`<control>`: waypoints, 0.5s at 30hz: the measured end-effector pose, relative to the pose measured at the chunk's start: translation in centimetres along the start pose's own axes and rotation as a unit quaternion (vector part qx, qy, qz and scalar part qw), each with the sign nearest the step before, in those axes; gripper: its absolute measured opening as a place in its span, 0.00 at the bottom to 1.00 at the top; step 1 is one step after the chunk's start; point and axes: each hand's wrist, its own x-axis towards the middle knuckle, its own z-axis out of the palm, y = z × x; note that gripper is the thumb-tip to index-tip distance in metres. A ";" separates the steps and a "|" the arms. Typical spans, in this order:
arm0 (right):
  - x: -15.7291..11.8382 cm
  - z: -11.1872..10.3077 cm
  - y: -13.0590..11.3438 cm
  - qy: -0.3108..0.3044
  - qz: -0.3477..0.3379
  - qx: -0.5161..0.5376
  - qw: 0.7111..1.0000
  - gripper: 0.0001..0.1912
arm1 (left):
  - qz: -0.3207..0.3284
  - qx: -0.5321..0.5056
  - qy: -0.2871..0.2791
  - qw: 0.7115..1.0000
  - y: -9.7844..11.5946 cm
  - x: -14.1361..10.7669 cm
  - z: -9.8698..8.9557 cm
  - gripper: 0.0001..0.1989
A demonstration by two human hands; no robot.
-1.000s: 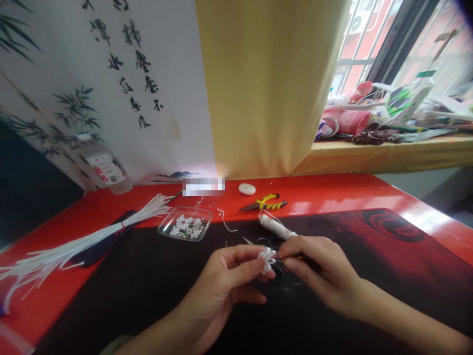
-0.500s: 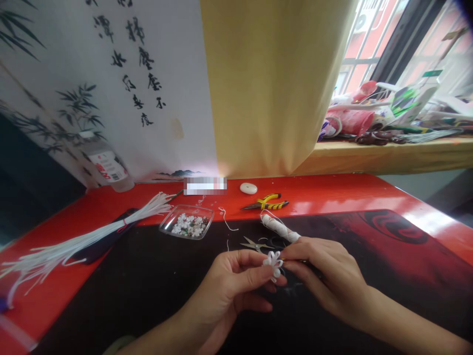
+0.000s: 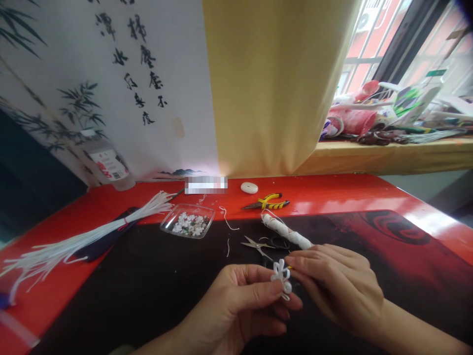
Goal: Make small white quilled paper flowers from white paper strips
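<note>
Now, compared with the frame a second ago, the white flower [image 3: 281, 276] sits lower and farther right, its loops more spread toward the camera. Both hands have shifted the same way. The scissors [image 3: 254, 245] are less covered: two blades and part of the black handles show, where one blade showed at first. More of the thread roll [image 3: 286, 231] is exposed as well. Pliers [image 3: 268, 202] and dish [image 3: 168, 221] keep their places on the table, apart from a slight drift of the whole view.

Position: flower at lower centre of the frame, between the hands. Left hand [image 3: 244, 298] pinches it, thumb across the near side, fingers behind; loops stick out above and below the thumb. Right hand [image 3: 338, 283] is at the flower's right edge, thumb and fingers closed on a thin tool [image 3: 290, 267]; only a yellow bit shows, the rest hidden by the hand. Fingertips of the two hands are close together; whether the tool touches the flower, cannot tell. Scissors lie just beyond the flower on the black mat [image 3: 148, 276].
</note>
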 end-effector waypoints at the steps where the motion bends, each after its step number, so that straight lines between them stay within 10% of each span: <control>1: -0.1 -0.1 0.0 0.000 -0.016 -0.015 1.000 0.11 | -0.005 -0.005 -0.004 1.000 -0.1 0.0 0.0 0.04; 8: -0.2 0.5 0.8 0.008 -0.027 -0.040 0.999 0.11 | 0.028 0.023 0.015 0.999 -0.1 0.0 0.0 0.04; 15: 0.7 1.5 2.3 -0.050 0.173 0.096 0.979 0.04 | 0.201 0.169 0.112 0.958 0.9 1.0 -1.4 0.08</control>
